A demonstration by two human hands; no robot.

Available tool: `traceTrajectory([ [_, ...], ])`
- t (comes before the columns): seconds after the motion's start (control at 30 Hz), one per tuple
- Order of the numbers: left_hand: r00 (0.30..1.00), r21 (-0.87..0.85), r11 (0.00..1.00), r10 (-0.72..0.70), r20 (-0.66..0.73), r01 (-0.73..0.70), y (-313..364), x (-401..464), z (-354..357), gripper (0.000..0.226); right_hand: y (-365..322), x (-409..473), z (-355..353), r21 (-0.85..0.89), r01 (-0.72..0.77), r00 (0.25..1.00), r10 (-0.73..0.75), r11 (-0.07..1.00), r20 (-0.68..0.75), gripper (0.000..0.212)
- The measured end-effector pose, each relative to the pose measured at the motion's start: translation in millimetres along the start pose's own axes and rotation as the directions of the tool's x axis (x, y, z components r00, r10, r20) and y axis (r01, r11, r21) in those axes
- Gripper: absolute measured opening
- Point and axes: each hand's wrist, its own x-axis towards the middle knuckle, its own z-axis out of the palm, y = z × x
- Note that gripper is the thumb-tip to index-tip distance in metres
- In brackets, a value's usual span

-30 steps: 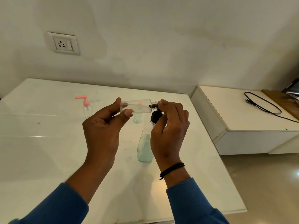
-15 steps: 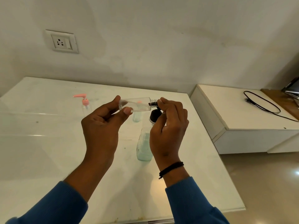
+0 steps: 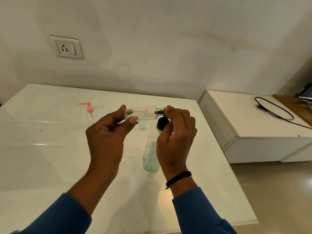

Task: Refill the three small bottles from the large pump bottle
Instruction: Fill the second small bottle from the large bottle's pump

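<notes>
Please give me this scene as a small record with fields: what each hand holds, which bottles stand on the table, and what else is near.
left hand: grips the base end of a small clear bottle, held sideways above the table
right hand: pinches that bottle's dark neck end
large bottle: upright on the white table, black top, pale green liquid low inside
pink pump bottle: upright, far left
another small bottle: behind the held one, partly hidden
side unit: black cable
wall: socket

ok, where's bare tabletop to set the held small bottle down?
Free: the near-left table in front of the pink-pump bottle, and the near strip between the forearms. Crowded: mid-right, where the large bottle and another small bottle stand under the held bottle, gripped by left hand and right hand.
</notes>
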Motion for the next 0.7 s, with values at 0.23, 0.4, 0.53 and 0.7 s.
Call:
traceTrajectory([
  [0.23, 1.000, 0.000, 1.000, -0.001, -0.002, 0.001, -2.0, 0.3, 0.1, 0.033, 2.9, 1.2, -2.8, -0.029, 0.004, 1.000, -0.004, 1.000, 0.031, 0.036],
  [0.4, 1.000, -0.021, 1.000, -0.002, -0.004, 0.002, -1.5, 1.0, -1.3, 0.031, -1.4, 7.2, -2.8, -0.027, 0.012, 1.000, -0.012, 1.000, 0.009, 0.031],
  [0.53, 1.000, -0.004, 1.000, 0.005, -0.003, -0.005, -3.7, 1.4, 0.6, 0.031, 3.3, 3.1, -4.3, -0.022, -0.003, 1.000, 0.003, 1.000, 0.018, 0.036],
  [0.7, 1.000, 0.005, 1.000, -0.007, -0.016, 0.007, -2.9, 2.0, -3.6, 0.031, -3.5, 3.6, -1.9, -0.006, -0.003, 1.000, 0.003, 1.000, 0.021, 0.036],
])
